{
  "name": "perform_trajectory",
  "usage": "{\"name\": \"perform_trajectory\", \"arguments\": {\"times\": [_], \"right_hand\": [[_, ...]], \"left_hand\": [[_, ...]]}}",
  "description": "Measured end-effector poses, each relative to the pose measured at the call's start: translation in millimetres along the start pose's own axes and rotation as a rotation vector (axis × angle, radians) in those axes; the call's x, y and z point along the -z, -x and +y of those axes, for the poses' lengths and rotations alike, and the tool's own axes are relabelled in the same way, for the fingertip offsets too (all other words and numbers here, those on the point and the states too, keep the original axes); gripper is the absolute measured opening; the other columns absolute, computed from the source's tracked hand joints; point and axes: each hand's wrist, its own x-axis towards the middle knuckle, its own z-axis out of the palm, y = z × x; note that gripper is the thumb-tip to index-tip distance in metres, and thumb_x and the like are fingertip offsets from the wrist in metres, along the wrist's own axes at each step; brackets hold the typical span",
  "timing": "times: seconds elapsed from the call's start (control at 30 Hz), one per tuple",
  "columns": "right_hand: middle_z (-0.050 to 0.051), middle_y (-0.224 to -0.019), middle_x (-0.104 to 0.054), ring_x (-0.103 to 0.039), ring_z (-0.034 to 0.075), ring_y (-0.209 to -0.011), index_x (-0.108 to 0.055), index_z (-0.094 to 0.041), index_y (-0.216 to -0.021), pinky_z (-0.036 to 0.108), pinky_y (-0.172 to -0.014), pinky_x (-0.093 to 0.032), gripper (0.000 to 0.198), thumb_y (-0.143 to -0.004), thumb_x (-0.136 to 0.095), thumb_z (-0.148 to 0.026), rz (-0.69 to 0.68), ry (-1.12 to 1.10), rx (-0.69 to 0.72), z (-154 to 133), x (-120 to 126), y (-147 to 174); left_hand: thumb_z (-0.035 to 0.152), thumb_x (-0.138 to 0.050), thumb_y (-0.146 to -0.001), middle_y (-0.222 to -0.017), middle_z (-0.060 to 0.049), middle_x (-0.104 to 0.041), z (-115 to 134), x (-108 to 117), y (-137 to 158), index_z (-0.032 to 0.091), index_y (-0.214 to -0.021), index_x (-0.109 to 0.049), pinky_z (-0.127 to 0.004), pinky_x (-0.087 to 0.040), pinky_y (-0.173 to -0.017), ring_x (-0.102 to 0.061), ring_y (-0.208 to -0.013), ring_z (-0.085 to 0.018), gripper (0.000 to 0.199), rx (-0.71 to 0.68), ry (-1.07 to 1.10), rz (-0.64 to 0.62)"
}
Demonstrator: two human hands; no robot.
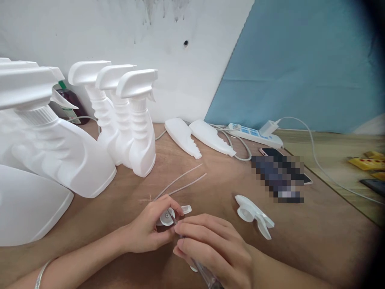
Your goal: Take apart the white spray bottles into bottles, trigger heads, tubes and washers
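Observation:
My left hand [148, 226] is closed around a white trigger spray head [166, 218], its round collar turned up towards me. My right hand [215, 247] grips a screwdriver-like tool with a clear handle [207, 275]. The tool's thin dark tip reaches into the collar; whether it touches the inside I cannot tell. Just beyond my left hand lie two thin dip tubes [186, 178]. To the right of my hands, a second white spray head [254, 214] rests on its side on the wooden table [222, 192]. A small white piece partly shows beneath my right hand.
White spray bottles with heads [140, 124] stand at the left, with larger ones [69, 148] nearer me. Two white bottles without heads [210, 136] lie at the back. Beyond them are a power strip [255, 134], cables and a phone [270, 154] beside a pixelated patch.

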Motion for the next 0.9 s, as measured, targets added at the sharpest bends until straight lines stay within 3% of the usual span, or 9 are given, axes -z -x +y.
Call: {"name": "perform_trajectory", "arguments": {"times": [0.1,0.27,0.37,0.43,0.6,0.67,0.73,0.9], "right_hand": [[0.010,-0.082,-0.065,-0.061,0.014,-0.080,-0.055,-0.009,-0.086,0.025,-0.074,-0.052,0.012,-0.075,-0.055,-0.005,-0.005,-0.087,-0.079,1.1,1.6,1.5],[0.005,-0.089,-0.064,-0.061,0.011,-0.081,-0.050,-0.015,-0.096,0.021,-0.075,-0.051,0.023,-0.076,-0.053,-0.005,0.035,-0.253,-0.379,3.4,-2.4,6.7],[0.004,-0.091,-0.063,-0.062,0.011,-0.080,-0.048,-0.017,-0.098,0.019,-0.073,-0.051,0.024,-0.076,-0.051,-0.006,-0.002,-0.269,-0.443,4.0,-3.7,8.7],[0.005,-0.090,-0.063,-0.062,0.012,-0.081,-0.047,-0.017,-0.097,0.021,-0.075,-0.051,0.022,-0.077,-0.048,-0.006,-0.056,-0.258,-0.395,3.2,-3.3,8.0],[0.012,-0.088,-0.062,-0.061,0.018,-0.083,-0.046,-0.012,-0.090,0.030,-0.076,-0.051,0.020,-0.077,-0.037,-0.001,-0.158,-0.083,-0.095,-3.2,-2.1,0.8],[0.014,-0.086,-0.062,-0.060,0.019,-0.082,-0.046,-0.011,-0.090,0.032,-0.074,-0.051,0.019,-0.078,-0.035,-0.001,-0.159,-0.050,-0.051,-5.0,-3.1,-0.8],[0.012,-0.085,-0.062,-0.060,0.018,-0.080,-0.046,-0.012,-0.092,0.029,-0.073,-0.051,0.018,-0.079,-0.038,-0.002,-0.123,-0.090,-0.114,-4.6,-4.5,-0.1],[0.003,-0.088,-0.061,-0.060,0.011,-0.079,-0.046,-0.019,-0.098,0.021,-0.071,-0.050,0.017,-0.083,-0.044,-0.011,-0.118,-0.299,-0.499,2.7,-0.9,4.5]], "left_hand": [[0.019,-0.053,-0.076,-0.080,-0.001,-0.054,0.0,0.2,-0.3,0.015,-0.087,-0.047,-0.020,-0.038,-0.061,-0.048,-0.067,-0.009,0.013,0.008,0.004,-0.009],[0.017,-0.049,-0.079,-0.077,0.000,-0.051,-2.3,0.9,-1.7,0.015,-0.085,-0.046,-0.020,-0.036,-0.059,-0.046,-0.064,-0.009,0.007,0.002,-0.008,-0.014],[0.014,-0.047,-0.078,-0.077,0.000,-0.051,-4.0,1.3,-1.6,0.015,-0.086,-0.046,-0.020,-0.036,-0.060,-0.046,-0.065,-0.009,0.008,0.007,-0.015,-0.017],[0.012,-0.048,-0.076,-0.078,0.000,-0.052,-4.4,1.2,-0.9,0.015,-0.086,-0.046,-0.020,-0.037,-0.061,-0.048,-0.066,-0.009,0.011,0.004,-0.035,-0.006],[0.015,-0.050,-0.076,-0.083,-0.002,-0.055,-3.3,-0.3,-0.9,0.016,-0.087,-0.047,-0.022,-0.039,-0.064,-0.051,-0.073,-0.011,0.012,-0.019,-0.080,-0.002],[0.016,-0.049,-0.077,-0.083,-0.002,-0.055,-3.1,-0.8,-1.5,0.017,-0.087,-0.047,-0.022,-0.040,-0.065,-0.051,-0.073,-0.012,0.010,-0.037,-0.083,-0.004],[0.016,-0.050,-0.076,-0.081,-0.002,-0.055,-3.1,-1.1,-1.8,0.017,-0.086,-0.046,-0.023,-0.039,-0.064,-0.050,-0.072,-0.012,0.010,-0.066,-0.094,-0.007],[0.009,-0.046,-0.074,-0.071,0.000,-0.048,-3.0,-1.7,-0.2,0.016,-0.076,-0.044,-0.021,-0.035,-0.060,-0.042,-0.067,-0.011,0.008,-0.117,-0.169,-0.025]]}}
